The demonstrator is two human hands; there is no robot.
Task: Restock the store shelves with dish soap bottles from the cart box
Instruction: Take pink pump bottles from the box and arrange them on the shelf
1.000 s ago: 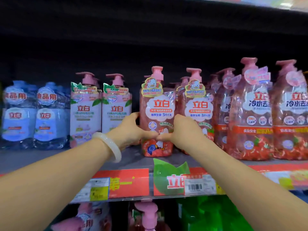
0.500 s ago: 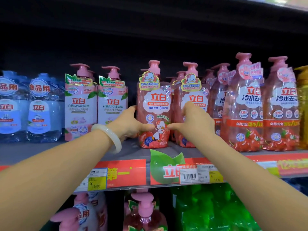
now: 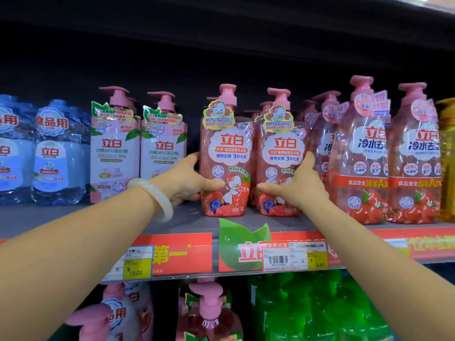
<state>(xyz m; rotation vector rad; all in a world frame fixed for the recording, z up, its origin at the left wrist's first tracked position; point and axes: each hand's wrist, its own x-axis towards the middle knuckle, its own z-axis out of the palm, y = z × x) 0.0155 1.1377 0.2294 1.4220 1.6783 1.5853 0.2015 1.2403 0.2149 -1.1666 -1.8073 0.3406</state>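
- Head view: two pink duck-label dish soap bottles stand upright at the front of the shelf [image 3: 192, 221], side by side and almost touching, their pump heads pointing up. So the long axis of each is vertical, square to the shelf edge.
- Head view: the left hand [image 3: 183, 179] wraps the outer left side of the left bottle [image 3: 227, 153]. Its fingers reach round behind the bottle wall and its thumb lies across the front, low on the label near the duck picture. It is holding that bottle.
- Head view: the right hand [image 3: 299, 183] mirrors it on the right bottle [image 3: 283, 156]. Its fingers curl round the outer right flank and its thumb points inward across the lower front, so it grips that bottle.
- Head view: the two thumbs point at each other across the narrow seam between the bottles and do not touch. Each bottle lies inward of its own hand, so any squeeze or slide would press the pair together, I judge.
- Head view: more pink pumps show behind the pair, so the row looks partly filled. The coming move is probably a push straight back, or a squaring up to the shelf edge.
- Head view: white peach-label bottles [image 3: 138, 153] stand just left, with a gap before the left hand. Red strawberry bottles [image 3: 384, 153] sit close to the right hand's knuckles, so there is little room on that side.
- Head view: the cart box is not in view.
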